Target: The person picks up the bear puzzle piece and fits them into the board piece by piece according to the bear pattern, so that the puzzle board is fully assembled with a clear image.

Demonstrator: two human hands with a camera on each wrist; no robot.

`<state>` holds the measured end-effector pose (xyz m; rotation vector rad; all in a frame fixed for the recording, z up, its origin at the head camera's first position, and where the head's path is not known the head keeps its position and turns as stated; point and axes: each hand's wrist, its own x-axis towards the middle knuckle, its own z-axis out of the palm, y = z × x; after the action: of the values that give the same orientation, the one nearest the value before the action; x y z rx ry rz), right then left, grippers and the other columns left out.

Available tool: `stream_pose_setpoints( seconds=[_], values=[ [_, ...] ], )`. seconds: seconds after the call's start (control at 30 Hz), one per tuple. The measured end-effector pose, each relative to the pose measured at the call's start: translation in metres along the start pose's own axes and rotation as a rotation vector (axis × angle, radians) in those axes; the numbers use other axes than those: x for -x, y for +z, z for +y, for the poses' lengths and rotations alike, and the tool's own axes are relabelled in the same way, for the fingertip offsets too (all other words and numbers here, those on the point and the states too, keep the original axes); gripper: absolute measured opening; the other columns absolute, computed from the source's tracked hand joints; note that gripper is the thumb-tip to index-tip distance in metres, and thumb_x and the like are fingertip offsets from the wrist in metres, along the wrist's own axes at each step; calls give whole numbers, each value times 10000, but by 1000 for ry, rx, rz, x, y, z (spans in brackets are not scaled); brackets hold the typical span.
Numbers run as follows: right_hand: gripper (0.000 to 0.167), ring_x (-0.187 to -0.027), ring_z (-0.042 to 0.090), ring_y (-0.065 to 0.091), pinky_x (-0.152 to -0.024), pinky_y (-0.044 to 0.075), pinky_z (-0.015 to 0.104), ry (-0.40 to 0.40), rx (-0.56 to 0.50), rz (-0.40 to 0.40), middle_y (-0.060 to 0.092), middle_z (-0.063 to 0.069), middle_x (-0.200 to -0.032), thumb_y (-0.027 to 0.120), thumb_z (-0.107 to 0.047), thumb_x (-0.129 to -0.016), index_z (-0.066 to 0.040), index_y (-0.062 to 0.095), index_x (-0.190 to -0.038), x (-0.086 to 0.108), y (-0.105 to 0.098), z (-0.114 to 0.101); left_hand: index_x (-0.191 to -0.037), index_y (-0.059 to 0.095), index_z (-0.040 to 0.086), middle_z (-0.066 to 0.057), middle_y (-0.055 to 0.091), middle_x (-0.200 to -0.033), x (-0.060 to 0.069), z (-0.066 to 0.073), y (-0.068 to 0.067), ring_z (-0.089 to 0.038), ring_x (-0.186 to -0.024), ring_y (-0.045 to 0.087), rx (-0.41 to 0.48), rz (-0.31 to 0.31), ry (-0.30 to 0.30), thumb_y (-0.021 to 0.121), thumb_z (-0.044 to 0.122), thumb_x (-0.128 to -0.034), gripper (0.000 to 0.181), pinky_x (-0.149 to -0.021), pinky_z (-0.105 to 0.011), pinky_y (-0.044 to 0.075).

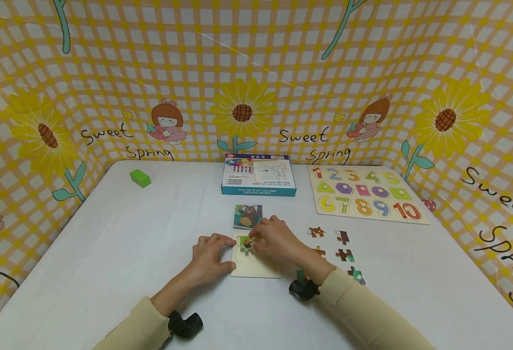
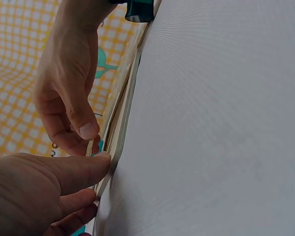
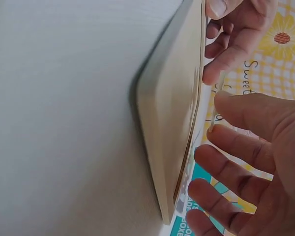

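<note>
Your right hand (image 1: 277, 239) pinches the piece (image 1: 244, 243) over the tray (image 1: 256, 266), roughly ten o'clock; left hand (image 1: 209, 256) just touches nine, fingers loose.

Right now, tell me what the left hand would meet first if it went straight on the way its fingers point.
The wooden puzzle tray, at its left edge: the left hand seems to be touching that side, though how firmly is hard to judge.
</note>
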<state>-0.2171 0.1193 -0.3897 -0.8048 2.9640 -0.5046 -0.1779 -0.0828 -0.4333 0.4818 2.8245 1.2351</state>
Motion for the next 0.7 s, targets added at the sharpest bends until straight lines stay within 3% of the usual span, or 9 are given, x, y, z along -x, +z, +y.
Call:
stream_pose_setpoints(
  seconds=[0.7],
  values=[
    [221,-877,200,484,-793,396,390,-6,84,4,624,-6,-929,731,-290,-797,-163,710,-976,-7,7,-3,-1143,631,100,-67,556,-1221,0,3,0,-310,-1130,364,4,-1,-14,757,137,-742,423,-928,-520,235]
  ],
)
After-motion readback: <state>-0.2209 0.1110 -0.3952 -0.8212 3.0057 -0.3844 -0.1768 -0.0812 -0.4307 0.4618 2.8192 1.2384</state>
